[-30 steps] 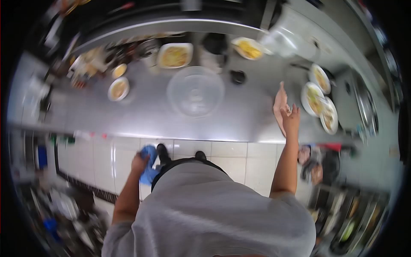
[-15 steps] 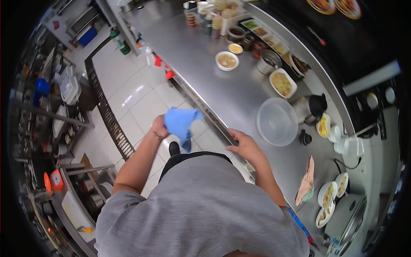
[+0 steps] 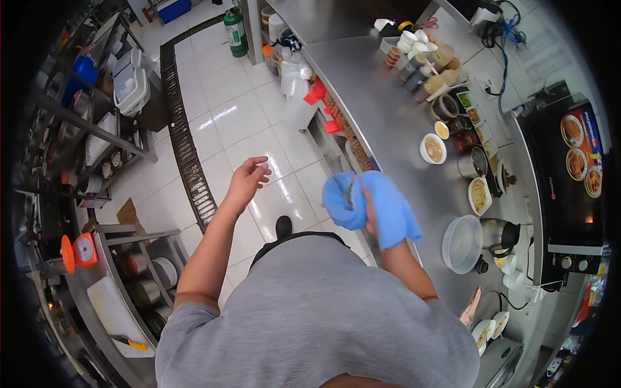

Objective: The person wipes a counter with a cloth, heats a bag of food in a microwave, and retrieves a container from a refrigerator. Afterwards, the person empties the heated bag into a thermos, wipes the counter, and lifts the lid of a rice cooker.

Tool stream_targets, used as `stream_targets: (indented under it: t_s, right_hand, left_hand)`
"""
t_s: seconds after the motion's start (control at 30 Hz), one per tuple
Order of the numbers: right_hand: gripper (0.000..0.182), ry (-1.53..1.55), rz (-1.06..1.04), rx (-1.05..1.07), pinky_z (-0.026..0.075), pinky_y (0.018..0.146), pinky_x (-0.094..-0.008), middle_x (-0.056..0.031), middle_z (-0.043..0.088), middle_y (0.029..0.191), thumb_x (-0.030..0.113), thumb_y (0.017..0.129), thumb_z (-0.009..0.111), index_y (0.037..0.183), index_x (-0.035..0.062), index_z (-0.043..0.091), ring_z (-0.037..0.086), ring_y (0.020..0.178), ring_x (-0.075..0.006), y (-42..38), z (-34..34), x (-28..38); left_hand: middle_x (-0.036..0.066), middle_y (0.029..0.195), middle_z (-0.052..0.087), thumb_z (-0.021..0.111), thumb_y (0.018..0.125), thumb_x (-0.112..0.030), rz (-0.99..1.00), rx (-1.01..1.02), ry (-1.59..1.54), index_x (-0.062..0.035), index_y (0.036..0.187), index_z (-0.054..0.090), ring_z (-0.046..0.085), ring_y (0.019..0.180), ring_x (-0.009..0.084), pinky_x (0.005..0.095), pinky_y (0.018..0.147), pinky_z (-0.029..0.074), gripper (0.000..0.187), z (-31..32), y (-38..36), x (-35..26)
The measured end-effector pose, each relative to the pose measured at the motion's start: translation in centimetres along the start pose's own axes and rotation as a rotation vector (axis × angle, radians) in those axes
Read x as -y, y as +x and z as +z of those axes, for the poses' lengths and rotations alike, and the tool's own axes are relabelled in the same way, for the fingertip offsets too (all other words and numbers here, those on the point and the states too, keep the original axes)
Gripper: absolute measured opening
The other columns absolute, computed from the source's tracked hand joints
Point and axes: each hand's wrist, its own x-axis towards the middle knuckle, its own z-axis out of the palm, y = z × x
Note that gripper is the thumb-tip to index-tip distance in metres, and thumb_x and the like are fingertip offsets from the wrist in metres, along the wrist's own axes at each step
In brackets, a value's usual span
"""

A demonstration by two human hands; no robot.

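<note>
Hanging open-fingered over the white floor tiles, left hand (image 3: 248,178), empty, well apart from cloth. Clutched in right hand (image 3: 370,208), blue cloth (image 3: 375,210), draped over fingers and hiding most of them, held above edge of steel counter (image 3: 388,123). Beyond on counter: soup bowl (image 3: 433,148), clear plastic bowl (image 3: 463,244).
</note>
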Motion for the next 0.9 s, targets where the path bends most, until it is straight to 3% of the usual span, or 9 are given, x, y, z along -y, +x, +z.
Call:
stream_targets:
  t_s: [0.1,0.2,0.3,0.5,0.57,0.6,0.73,0.8,0.9]
  right_hand:
    - [0.064,0.278,0.405,-0.106,0.046,0.086,-0.033,-0.016,0.059,0.118,0.048,0.086,0.056,0.12,-0.0068,0.05,0.057,0.108,-0.0256,1.5,-0.1,-3.3]
    - [0.062,-0.468,0.368,-0.168,0.046,0.087,-0.0342,-0.0169,0.058,0.119,0.042,0.086,0.058,0.125,-0.0049,0.046,0.057,0.105,-0.0265,-0.8,1.6,-0.1]
    - [0.052,-0.476,0.15,-0.113,0.046,0.084,-0.0339,-0.0166,0.066,0.1,0.039,0.086,0.059,0.112,-0.0058,0.058,0.063,0.091,-0.0241,0.4,0.4,-3.9]
    - [0.044,-0.539,0.274,0.262,0.047,0.079,-0.0324,-0.0143,0.067,0.097,0.033,0.081,0.065,0.111,0.0013,0.061,0.063,0.087,-0.022,7.4,0.9,1.0]
    - [0.036,-0.653,0.216,0.383,0.048,0.074,-0.0367,-0.0167,0.066,0.092,0.032,0.081,0.063,0.103,0.0033,0.063,0.063,0.082,-0.028,11.2,1.6,-1.0]
    - [0.036,-0.781,0.154,0.423,0.048,0.074,-0.0373,-0.0175,0.065,0.092,0.033,0.081,0.063,0.102,0.0031,0.062,0.063,0.082,-0.0291,13.0,2.5,-0.7]
    - [0.037,-0.798,0.211,0.44,0.047,0.077,-0.0384,-0.021,0.063,0.096,0.036,0.082,0.062,0.1,0.0031,0.062,0.062,0.086,-0.0329,16.7,5.5,1.8]
    - [0.038,-0.727,0.201,0.403,0.046,0.08,-0.0375,-0.0197,0.064,0.097,0.035,0.082,0.062,0.104,0.0039,0.061,0.061,0.09,-0.0309,18.2,6.5,2.6]
    - [0.043,-0.447,0.285,0.257,0.046,0.084,-0.0367,-0.0182,0.064,0.1,0.03,0.08,0.064,0.113,0.0038,0.057,0.061,0.096,-0.0284,20.5,7.9,4.1]
  left_hand:
    - [0.005,0.091,0.062,0.05,0.091,-0.025,-0.078,0.09,0.107,-0.0055,0.118,0.053,0.058,0.081,0.0138,0.0273,0.07,0.046,0.034,-2.5,5.9,1.4]
    - [0.006,0.09,0.062,0.055,0.088,-0.026,-0.056,0.181,0.179,-0.0052,0.117,0.054,0.058,0.076,0.0143,0.0277,0.065,0.047,0.035,-1.0,12.9,2.3]
    - [0.007,0.089,0.063,0.059,0.085,-0.026,-0.017,0.277,0.287,-0.004,0.115,0.056,0.059,0.074,0.016,0.0286,0.066,0.048,0.038,2.0,18.9,3.4]
    - [0.015,0.09,0.065,0.062,0.081,-0.026,0.137,0.26,0.605,-0.0049,0.114,0.058,0.063,0.078,0.0257,0.0348,0.073,0.05,0.04,2.6,26.2,3.9]
    - [0.017,0.09,0.065,0.062,0.08,-0.026,0.157,0.23,0.767,-0.0051,0.114,0.058,0.063,0.082,0.0292,0.0372,0.076,0.05,0.04,0.7,28.6,5.2]
    - [0.02,0.105,0.061,0.064,0.078,-0.027,0.091,0.261,0.841,-0.0062,0.119,0.054,0.059,0.099,0.0345,0.0404,0.089,0.047,0.047,-0.2,29.5,4.4]
    - [0.021,0.125,0.046,0.063,0.077,-0.02,0.168,0.237,0.973,-0.0081,0.128,0.046,0.05,0.111,0.0381,0.0431,0.092,0.045,0.055,-0.4,33.6,2.5]
    - [0.019,0.131,0.042,0.062,0.076,-0.016,0.29,0.317,0.978,-0.0077,0.128,0.046,0.044,0.119,0.0368,0.0461,0.093,0.044,0.055,1.3,36.3,1.6]
    - [0.016,0.137,0.039,0.055,0.079,-0.012,0.717,0.334,1.091,-0.0059,0.13,0.044,0.035,0.127,0.0333,0.0487,0.102,0.034,0.052,4.7,41.1,1.6]
